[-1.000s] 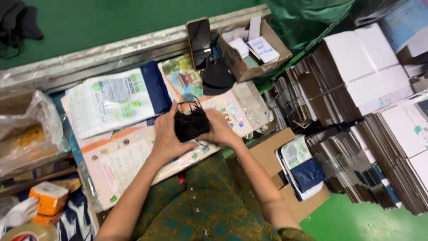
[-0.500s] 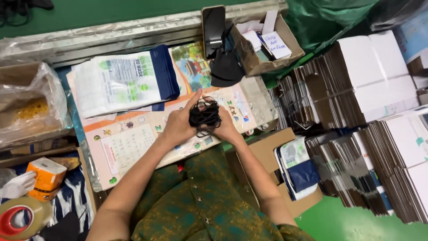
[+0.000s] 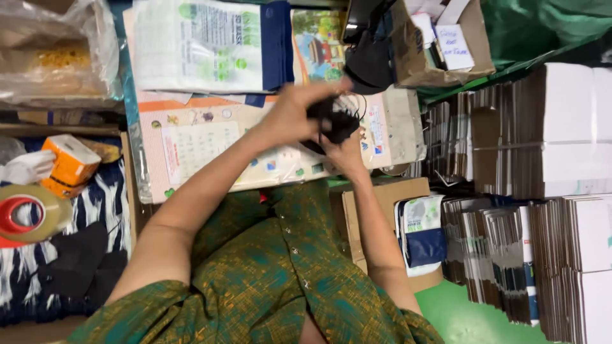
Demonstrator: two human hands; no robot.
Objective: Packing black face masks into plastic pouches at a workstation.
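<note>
Gripping, seemingly, black masks (image 3: 335, 121): both hands (image 3: 296, 114).

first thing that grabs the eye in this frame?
Both hands, left hand and right hand, meet mid-frame around a small bundle of black masks with thin ear loops, over a printed sheet. Right of them stand tall stacks of flattened white cartons; at the left edge lies a roll of clear tape.
</note>
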